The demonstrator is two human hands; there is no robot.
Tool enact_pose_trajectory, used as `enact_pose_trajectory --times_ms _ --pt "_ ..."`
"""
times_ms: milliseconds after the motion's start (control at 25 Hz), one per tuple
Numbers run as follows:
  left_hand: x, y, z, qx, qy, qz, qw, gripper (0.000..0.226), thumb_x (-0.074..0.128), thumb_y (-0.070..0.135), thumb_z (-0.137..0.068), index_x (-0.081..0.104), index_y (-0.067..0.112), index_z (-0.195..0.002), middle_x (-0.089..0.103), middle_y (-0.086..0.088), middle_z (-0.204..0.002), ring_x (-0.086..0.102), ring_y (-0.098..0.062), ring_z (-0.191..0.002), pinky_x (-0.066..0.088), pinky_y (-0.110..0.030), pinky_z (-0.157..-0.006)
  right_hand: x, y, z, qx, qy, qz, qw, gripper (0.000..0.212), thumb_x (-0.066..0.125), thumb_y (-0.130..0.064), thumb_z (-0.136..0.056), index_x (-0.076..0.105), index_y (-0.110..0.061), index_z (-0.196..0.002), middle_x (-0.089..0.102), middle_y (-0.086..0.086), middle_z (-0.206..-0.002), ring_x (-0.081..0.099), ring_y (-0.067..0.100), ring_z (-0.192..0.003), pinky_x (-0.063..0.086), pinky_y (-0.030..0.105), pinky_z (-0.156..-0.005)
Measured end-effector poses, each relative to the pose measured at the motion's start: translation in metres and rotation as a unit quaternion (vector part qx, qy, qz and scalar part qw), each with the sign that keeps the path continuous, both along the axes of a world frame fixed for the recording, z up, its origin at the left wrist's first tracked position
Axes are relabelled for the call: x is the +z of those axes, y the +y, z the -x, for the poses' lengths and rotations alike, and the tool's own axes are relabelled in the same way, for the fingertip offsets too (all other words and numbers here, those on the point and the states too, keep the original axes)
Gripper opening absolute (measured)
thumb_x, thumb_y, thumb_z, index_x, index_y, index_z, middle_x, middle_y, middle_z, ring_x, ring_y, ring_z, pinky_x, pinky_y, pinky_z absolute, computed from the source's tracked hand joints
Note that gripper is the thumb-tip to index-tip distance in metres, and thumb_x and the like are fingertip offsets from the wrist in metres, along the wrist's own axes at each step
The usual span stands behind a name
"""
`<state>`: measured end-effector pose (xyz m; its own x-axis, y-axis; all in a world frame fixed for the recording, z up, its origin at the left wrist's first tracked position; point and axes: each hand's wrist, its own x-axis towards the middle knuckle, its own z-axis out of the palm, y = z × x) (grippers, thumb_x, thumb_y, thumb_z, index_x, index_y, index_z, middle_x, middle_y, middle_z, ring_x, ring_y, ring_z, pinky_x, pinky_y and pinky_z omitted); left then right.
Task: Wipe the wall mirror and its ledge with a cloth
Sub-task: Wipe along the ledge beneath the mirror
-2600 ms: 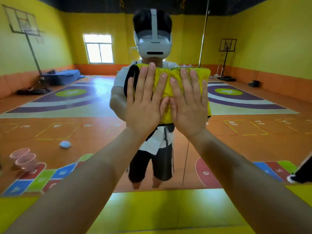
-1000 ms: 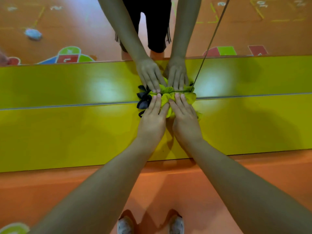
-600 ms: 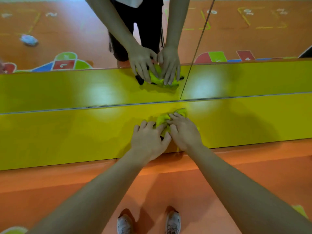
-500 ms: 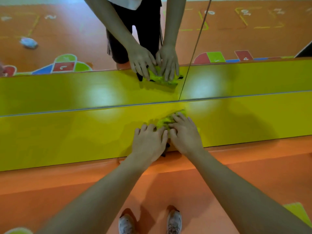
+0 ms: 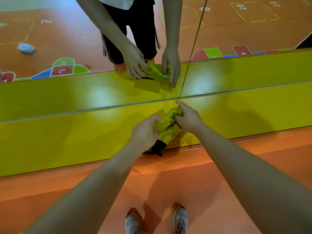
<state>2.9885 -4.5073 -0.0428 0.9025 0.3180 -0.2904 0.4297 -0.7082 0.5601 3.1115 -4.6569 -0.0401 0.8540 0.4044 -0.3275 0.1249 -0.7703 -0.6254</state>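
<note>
On the ledge [image 5: 67, 135]: we are holding the bunched yellow cloth [image 5: 168, 122].
Left hand [image 5: 145, 132]: gripping its near end.
Right hand [image 5: 187, 118]: pinching its far end.
Handling: we are judging it soft, light, best gripped mid-bunch.

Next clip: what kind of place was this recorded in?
Probably a children's play or sports hall: the wall mirror reflects numbered hopscotch squares painted on an orange floor, and a yellow ledge runs below it.
</note>
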Motion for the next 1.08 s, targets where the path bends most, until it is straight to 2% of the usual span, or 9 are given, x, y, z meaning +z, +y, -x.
enact_pose_trajectory --times_ms 80,200,360,480,600,720,840,960,1080 --pt "0.003 0.004 0.007 -0.033 -0.009 -0.051 0.998 0.033 0.058 0.017 -0.099 0.049 0.028 -0.129 0.067 -0.008 -0.117 0.061 -0.034 -0.109 0.045 -0.043 -0.095 -0.004 0.001 -0.004 0.019 0.0 0.03 0.999 0.057 0.065 -0.017 -0.093 0.052 -0.024 -0.148 0.057 0.008 -0.146 0.055 0.031 -0.129 0.046 0.031 -0.096" --pt "0.012 0.008 0.013 -0.019 -0.033 -0.032 0.999 0.033 0.061 0.024 -0.1 0.048 0.027 -0.13 0.066 -0.01 -0.124 0.063 -0.034 -0.1 0.05 -0.044 -0.086 0.002 -0.003 -0.002 -0.057 -0.039 -0.01 0.998 0.026 0.068 -0.02 -0.09 0.072 -0.023 -0.115 0.072 0.009 -0.116 0.064 0.033 -0.112 0.049 0.034 -0.084" --pt "0.056 -0.003 0.018 -0.036 -0.088 -0.064 0.993 0.036 0.067 0.028 -0.097 0.053 0.025 -0.13 0.065 -0.006 -0.122 0.063 -0.031 -0.11 0.049 -0.041 -0.09 0.05 -0.021 0.021 -0.125 -0.121 -0.052 0.983 0.027 0.068 -0.02 -0.094 0.068 -0.018 -0.121 0.069 0.009 -0.122 0.061 0.033 -0.116 0.047 0.039 -0.093" --pt "0.101 -0.014 0.021 -0.064 -0.113 -0.085 0.988 0.036 0.066 0.027 -0.098 0.054 0.022 -0.131 0.061 -0.004 -0.124 0.06 -0.03 -0.111 0.048 -0.043 -0.091 0.092 -0.044 0.044 -0.141 -0.177 -0.092 0.97 0.028 0.064 -0.011 -0.093 0.068 -0.012 -0.121 0.067 0.013 -0.12 0.061 0.033 -0.113 0.046 0.04 -0.094" --pt "0.136 -0.029 0.021 -0.059 -0.128 -0.021 0.99 0.036 0.068 0.028 -0.096 0.056 0.021 -0.129 0.065 -0.008 -0.118 0.061 -0.03 -0.105 0.051 -0.045 -0.087 0.142 -0.059 0.049 -0.157 -0.218 -0.084 0.959 0.034 0.057 -0.004 -0.091 0.066 -0.011 -0.123 0.062 0.015 -0.123 0.059 0.035 -0.113 0.044 0.041 -0.093" --pt "0.145 -0.046 0.02 -0.024 -0.123 0.051 0.991 0.036 0.07 0.03 -0.095 0.057 0.015 -0.126 0.067 -0.012 -0.108 0.062 -0.03 -0.092 0.049 -0.04 -0.08 0.17 -0.052 0.033 -0.126 -0.236 -0.041 0.963 0.038 0.053 -0.003 -0.094 0.064 -0.013 -0.129 0.057 0.014 -0.13 0.057 0.035 -0.116 0.045 0.041 -0.094" --pt "0.101 -0.048 0.029 0.028 -0.047 0.046 0.997 0.035 0.065 0.031 -0.098 0.058 0.009 -0.124 0.068 -0.019 -0.11 0.064 -0.035 -0.102 0.044 -0.037 -0.079 0.141 -0.017 0.023 0.011 -0.185 -0.049 0.981 0.054 0.049 -0.001 -0.096 0.049 -0.017 -0.148 0.043 0.014 -0.151 0.05 0.033 -0.132 0.045 0.042 -0.101" --pt "0.04 -0.031 0.057 0.018 0.042 -0.071 0.996 0.045 0.057 0.035 -0.1 0.053 0.011 -0.138 0.058 -0.016 -0.137 0.054 -0.038 -0.126 0.047 -0.044 -0.096 0.065 -0.001 0.037 0.086 -0.098 0.057 0.99 0.059 0.05 -0.022 -0.104 0.03 -0.024 -0.159 0.013 0.01 -0.17 0.033 0.032 -0.148 0.039 0.046 -0.11" --pt "-0.005 -0.008 0.081 0.013 -0.008 -0.156 0.988 0.044 0.05 0.037 -0.1 0.057 0.014 -0.137 0.056 -0.011 -0.142 0.05 -0.036 -0.133 0.046 -0.047 -0.105 0.004 -0.004 0.052 0.086 -0.104 0.135 0.982 0.059 0.046 -0.045 -0.106 0.03 -0.022 -0.159 0.006 0.009 -0.171 0.014 0.028 -0.156 0.021 0.047 -0.123"
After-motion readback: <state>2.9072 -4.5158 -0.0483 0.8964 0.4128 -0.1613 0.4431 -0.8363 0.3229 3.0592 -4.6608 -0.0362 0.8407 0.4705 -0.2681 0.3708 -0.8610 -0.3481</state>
